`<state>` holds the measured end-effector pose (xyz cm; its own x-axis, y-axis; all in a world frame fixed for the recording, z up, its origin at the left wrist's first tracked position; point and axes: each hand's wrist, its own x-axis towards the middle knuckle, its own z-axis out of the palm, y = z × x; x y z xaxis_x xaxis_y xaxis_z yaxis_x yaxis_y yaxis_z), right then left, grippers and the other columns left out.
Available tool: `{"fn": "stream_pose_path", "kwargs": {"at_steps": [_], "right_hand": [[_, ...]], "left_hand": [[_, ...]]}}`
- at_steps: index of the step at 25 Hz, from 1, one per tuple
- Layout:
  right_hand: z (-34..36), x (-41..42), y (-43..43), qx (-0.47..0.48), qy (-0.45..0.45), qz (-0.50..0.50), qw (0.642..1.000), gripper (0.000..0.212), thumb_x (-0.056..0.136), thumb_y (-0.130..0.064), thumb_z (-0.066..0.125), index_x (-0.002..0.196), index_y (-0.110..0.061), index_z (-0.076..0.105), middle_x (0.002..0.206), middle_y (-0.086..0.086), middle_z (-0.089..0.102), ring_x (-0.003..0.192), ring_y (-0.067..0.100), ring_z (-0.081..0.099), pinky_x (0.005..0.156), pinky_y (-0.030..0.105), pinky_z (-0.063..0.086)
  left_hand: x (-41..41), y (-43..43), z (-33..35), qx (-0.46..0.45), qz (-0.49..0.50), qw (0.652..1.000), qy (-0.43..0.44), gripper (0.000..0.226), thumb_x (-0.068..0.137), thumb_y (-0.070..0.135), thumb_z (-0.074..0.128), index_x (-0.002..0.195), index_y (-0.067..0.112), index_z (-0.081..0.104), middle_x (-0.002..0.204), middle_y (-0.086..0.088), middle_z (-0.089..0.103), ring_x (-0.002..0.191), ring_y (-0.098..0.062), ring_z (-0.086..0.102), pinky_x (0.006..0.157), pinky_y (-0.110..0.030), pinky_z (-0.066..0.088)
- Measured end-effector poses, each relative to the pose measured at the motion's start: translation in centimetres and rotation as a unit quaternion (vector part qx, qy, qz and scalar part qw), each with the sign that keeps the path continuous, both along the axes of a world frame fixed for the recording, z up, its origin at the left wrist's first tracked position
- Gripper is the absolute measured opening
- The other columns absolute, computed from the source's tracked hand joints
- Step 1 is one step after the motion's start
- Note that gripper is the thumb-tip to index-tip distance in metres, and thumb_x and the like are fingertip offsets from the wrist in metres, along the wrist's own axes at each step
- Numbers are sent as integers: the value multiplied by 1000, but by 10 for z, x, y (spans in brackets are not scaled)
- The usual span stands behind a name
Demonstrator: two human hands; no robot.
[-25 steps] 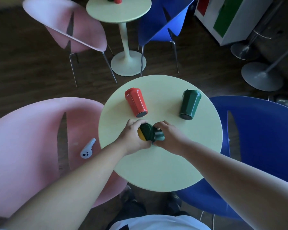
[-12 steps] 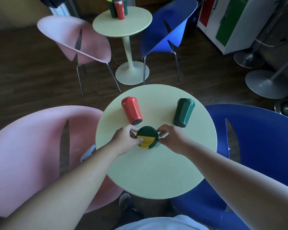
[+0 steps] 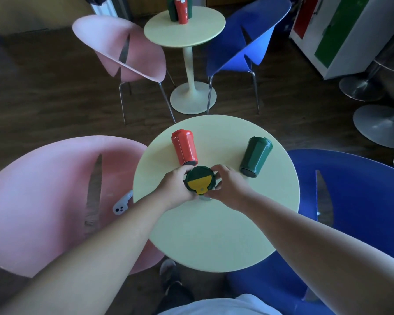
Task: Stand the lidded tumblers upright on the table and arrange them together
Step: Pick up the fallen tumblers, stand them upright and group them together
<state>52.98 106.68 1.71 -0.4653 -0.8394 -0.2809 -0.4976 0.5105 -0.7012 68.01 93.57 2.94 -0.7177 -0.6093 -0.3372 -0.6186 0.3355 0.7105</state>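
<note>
Small round table [image 3: 214, 235], pale yellow-green top, on a dark wood-plank floor [image 3: 43, 98]. A pink shell chair [image 3: 43, 201] sits at its left, a blue shell chair [image 3: 362, 212] at its right. On the pink seat lies a small white gadget [image 3: 122, 203] with dark dots at one end. Farther back stands a second round table [image 3: 184, 28] on a pedestal foot, flanked by another pink chair [image 3: 127, 48] and another blue chair [image 3: 248, 42]. A white cabinet [image 3: 350, 37] with red and green panels stands at the far right, with metal disc bases of stools [image 3: 380, 126] beside it.

On the far table: a tight cluster of tumblers [image 3: 179, 7], green and red, standing upright and touching.

On the near table: three tumblers, all lidded, contents not visible. A red tumbler [image 3: 184, 147] lies on its side, dark end pointing toward the person. A dark green tumbler [image 3: 256, 156] also lies on its side to the right, well apart from the red one, base end toward the person. Between them and nearer the person, a green tumbler with yellow lid flap [image 3: 200, 181] stands upright, seen from straight above, just beside the red tumbler's near end.

Left hand [image 3: 175, 187] wraps its left side, fingers curled against the wall. Right hand [image 3: 228, 185] wraps the right side the same way. Both hands closed on it, bare forearms reaching in from below.
</note>
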Motion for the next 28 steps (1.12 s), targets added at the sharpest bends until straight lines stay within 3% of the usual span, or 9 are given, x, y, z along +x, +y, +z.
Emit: {"fn": "stream_pose_path", "kwargs": {"at_steps": [6,9,12,14,17,20,23,28], "right_hand": [[3,-6,7,45,-27,9,999,78,68,-36,91,133,-25,49,110,-4,65,90,18,67,74,33,57],[8,-14,7,88,-28,42,995,81,71,-26,89,138,-25,44,117,-2,64,91,19,65,67,30,54],[16,-29,0,157,-32,92,983,76,80,-6,76,144,-25,41,123,-2,63,92,20,62,59,24,47],[24,-42,-8,183,-26,104,977,65,86,3,61,144,-22,45,125,-1,63,96,20,60,61,22,46],[36,-62,-33,171,-6,79,982,57,88,7,48,140,-17,52,124,3,63,99,20,61,72,25,49],[44,-76,-75,144,4,19,989,55,84,3,66,135,-17,56,122,6,65,98,21,60,74,27,49],[43,-74,-121,127,-3,-10,992,61,79,-12,83,134,-18,56,122,5,65,100,22,61,76,29,50],[26,-72,-182,141,8,-2,990,70,77,-17,86,138,-20,52,128,7,61,108,25,60,79,32,50]], "left_hand": [[6,4,-6,66,37,997,24,76,70,2,80,138,28,56,122,13,64,90,4,66,70,-11,51],[7,4,-8,80,44,996,25,83,60,11,75,140,27,56,125,11,64,103,-8,67,78,-24,57],[9,-6,-8,80,44,996,9,75,69,-2,69,135,31,56,124,15,63,108,-13,65,79,-29,57],[10,-20,-8,78,64,995,9,65,77,-6,65,129,32,57,124,10,64,108,-14,66,81,-28,55],[8,-52,-5,75,113,990,27,47,71,15,68,111,38,61,122,5,68,99,-17,69,87,-39,57],[-1,-95,-9,75,139,987,38,39,64,32,70,101,43,62,117,8,70,95,-17,70,85,-48,61],[-11,-134,-19,73,140,987,33,41,65,40,72,105,40,64,117,12,69,99,-16,70,84,-50,62],[-39,-172,-33,147,162,975,30,37,83,20,78,116,25,61,123,3,64,97,-19,68,80,-42,61]]}}
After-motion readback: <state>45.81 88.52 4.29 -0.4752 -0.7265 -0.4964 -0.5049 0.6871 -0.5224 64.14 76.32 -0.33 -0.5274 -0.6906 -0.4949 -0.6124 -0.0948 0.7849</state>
